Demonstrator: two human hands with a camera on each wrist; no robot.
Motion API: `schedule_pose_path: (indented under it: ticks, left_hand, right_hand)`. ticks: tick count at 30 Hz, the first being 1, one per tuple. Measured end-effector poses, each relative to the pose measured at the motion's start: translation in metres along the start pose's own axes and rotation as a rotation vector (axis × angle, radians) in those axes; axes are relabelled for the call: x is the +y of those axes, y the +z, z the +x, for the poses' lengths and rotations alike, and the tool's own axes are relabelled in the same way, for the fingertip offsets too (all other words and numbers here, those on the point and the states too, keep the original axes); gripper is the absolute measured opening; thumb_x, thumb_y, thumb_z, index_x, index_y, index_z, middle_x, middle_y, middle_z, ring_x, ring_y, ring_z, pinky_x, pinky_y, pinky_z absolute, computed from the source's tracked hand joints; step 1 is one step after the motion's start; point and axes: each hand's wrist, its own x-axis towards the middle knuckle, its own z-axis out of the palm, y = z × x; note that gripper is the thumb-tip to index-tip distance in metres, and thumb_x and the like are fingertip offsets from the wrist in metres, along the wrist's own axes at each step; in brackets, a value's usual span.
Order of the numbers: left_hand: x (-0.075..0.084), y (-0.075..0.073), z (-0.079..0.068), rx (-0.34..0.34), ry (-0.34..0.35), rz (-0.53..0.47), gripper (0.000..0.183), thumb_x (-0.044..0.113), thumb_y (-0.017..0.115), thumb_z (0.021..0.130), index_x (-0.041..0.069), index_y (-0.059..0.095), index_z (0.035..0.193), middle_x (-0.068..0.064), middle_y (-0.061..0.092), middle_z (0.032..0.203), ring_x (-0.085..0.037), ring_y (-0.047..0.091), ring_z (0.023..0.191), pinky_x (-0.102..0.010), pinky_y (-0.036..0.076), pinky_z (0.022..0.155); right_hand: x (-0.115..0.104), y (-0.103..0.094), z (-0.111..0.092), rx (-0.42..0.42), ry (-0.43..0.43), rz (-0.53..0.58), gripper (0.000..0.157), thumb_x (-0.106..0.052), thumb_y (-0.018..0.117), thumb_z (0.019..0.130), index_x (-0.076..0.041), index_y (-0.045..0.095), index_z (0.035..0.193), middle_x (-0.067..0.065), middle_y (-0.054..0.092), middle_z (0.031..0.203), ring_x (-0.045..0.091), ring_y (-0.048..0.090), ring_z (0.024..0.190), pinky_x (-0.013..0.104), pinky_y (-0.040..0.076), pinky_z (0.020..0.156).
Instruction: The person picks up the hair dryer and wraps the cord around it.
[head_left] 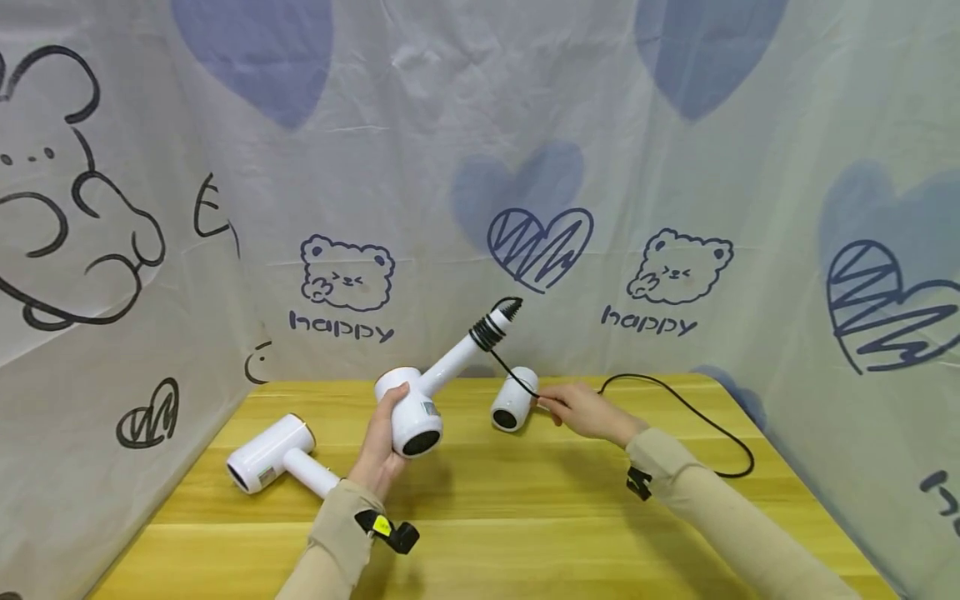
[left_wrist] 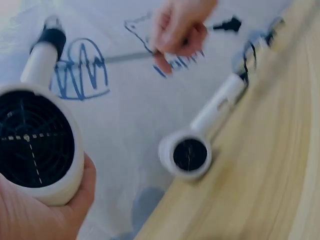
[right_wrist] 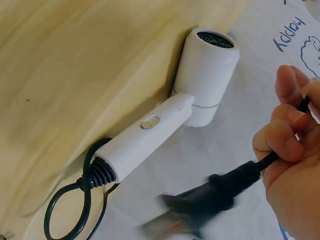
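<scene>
My left hand [head_left: 381, 446] grips a white hair dryer [head_left: 408, 410] round its barrel, lifted above the table with the handle slanting up to the right. Black cord [head_left: 487, 333] is wound in several turns round the handle's end. From there a taut length runs to my right hand [head_left: 591, 410], whose fingers pinch it. In the right wrist view the cord's black plug [right_wrist: 205, 200] sticks out past those fingers, blurred. Behind the right hand lies a second white hair dryer [head_left: 514, 400], its handle mostly hidden in the head view but plain in the right wrist view.
A third white hair dryer [head_left: 273, 454] lies at the left of the wooden table [head_left: 510, 533], its handle end hidden behind my left forearm. A loose black cord [head_left: 720, 429] curves over the right side. White cloth walls [head_left: 450, 100] with blue drawings stand close round the table.
</scene>
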Motion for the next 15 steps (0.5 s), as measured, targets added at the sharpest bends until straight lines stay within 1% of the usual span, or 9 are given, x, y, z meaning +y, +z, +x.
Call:
schedule_pose_path:
  ticks: [4,6,10,13,15]
  left_hand:
    - [0.003,0.003,-0.001,-0.03,-0.081,-0.097,0.033,0.035,0.046,0.1,0.015,0.038,0.124,0.001,0.062,0.09,-0.012,0.062,0.075,-0.024,0.054,0.07]
    - [0.003,0.004,-0.001,-0.045,-0.12,-0.109,0.032,0.037,0.043,0.1,0.015,0.038,0.123,0.001,0.062,0.089,-0.013,0.062,0.074,-0.025,0.054,0.069]
    - [0.003,0.007,-0.001,-0.052,-0.191,-0.127,0.035,0.04,0.043,0.1,0.015,0.038,0.123,-0.001,0.061,0.089,-0.016,0.063,0.074,-0.03,0.055,0.07]
    - [0.002,0.009,0.001,-0.037,-0.199,-0.139,0.036,0.04,0.045,0.099,0.015,0.039,0.124,-0.002,0.061,0.09,-0.016,0.063,0.076,-0.031,0.055,0.071]
    - [0.0,0.009,0.003,-0.014,-0.166,-0.135,0.035,0.039,0.047,0.099,0.015,0.039,0.124,-0.001,0.062,0.09,-0.015,0.063,0.077,-0.029,0.055,0.072]
  right_hand:
    - [-0.005,0.005,-0.004,-0.038,-0.015,-0.046,0.021,-0.017,0.045,0.105,-0.016,0.066,0.101,-0.004,0.053,0.063,0.006,0.041,0.053,0.023,0.039,0.056]
    - [-0.008,0.006,-0.005,-0.054,-0.019,-0.051,0.021,-0.017,0.045,0.105,-0.016,0.066,0.102,-0.004,0.052,0.062,0.005,0.04,0.052,0.024,0.04,0.057]
    - [-0.017,0.01,-0.004,-0.092,-0.05,-0.08,0.02,-0.016,0.045,0.105,-0.016,0.065,0.101,-0.006,0.051,0.062,0.004,0.04,0.053,0.023,0.039,0.059]
    - [-0.021,0.012,-0.005,-0.121,-0.076,-0.087,0.02,-0.017,0.045,0.105,-0.016,0.065,0.102,-0.007,0.05,0.063,0.004,0.04,0.054,0.023,0.04,0.059]
    - [-0.021,0.012,-0.006,-0.122,-0.076,-0.077,0.02,-0.018,0.045,0.105,-0.016,0.065,0.103,-0.009,0.05,0.063,0.003,0.041,0.054,0.023,0.04,0.059]
